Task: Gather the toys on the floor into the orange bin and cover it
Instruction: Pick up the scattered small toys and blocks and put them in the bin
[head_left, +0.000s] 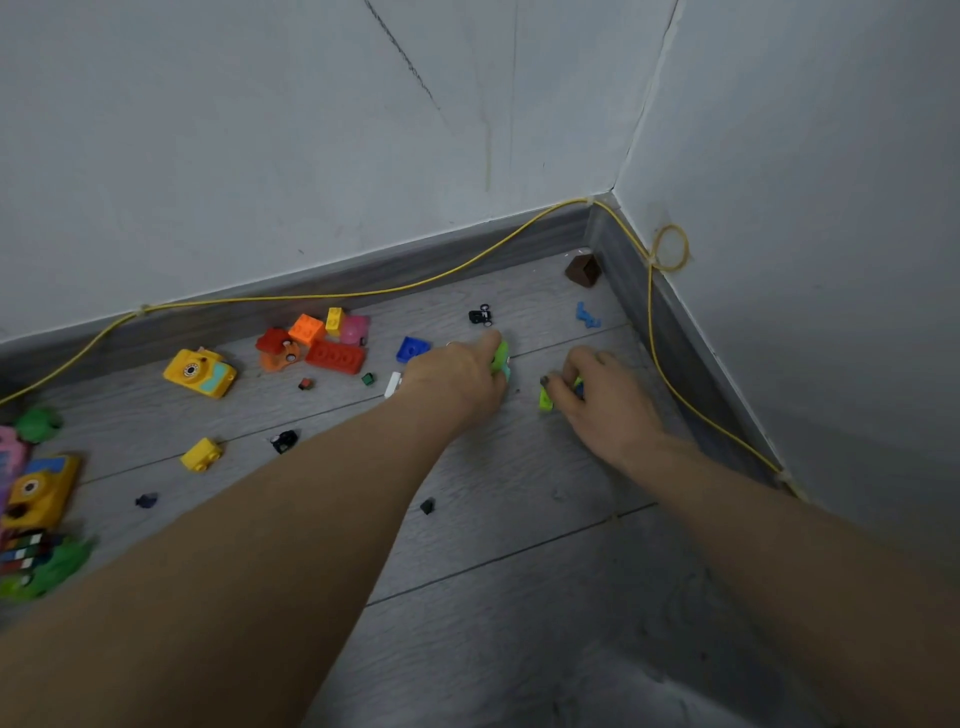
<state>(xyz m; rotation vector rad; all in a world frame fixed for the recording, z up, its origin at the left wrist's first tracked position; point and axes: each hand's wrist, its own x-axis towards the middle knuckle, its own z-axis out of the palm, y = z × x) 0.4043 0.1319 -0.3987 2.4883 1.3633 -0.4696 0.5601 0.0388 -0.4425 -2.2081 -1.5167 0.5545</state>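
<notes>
Toys lie scattered over the grey floor in a room corner. My left hand (457, 376) grips a small green toy (502, 358) at floor level. My right hand (597, 395) curls round a lime-green and blue brick (546, 399) beside it. Further left lie a blue brick (412, 348), a red brick (335, 356), orange brick (306, 329), yellow brick (334, 320), a pink toy (355, 329) and a yellow toy camera (200, 371). A small yellow brick (201, 454) and a black toy car (284, 441) lie nearer me. The orange bin is not in view.
A yellow cable (363, 293) runs along the skirting board and down the right wall. A brown block (583, 270) sits in the corner, with a blue figure (587, 315) and a black toy car (480, 315) nearby. More toys are piled at the left edge (36, 499).
</notes>
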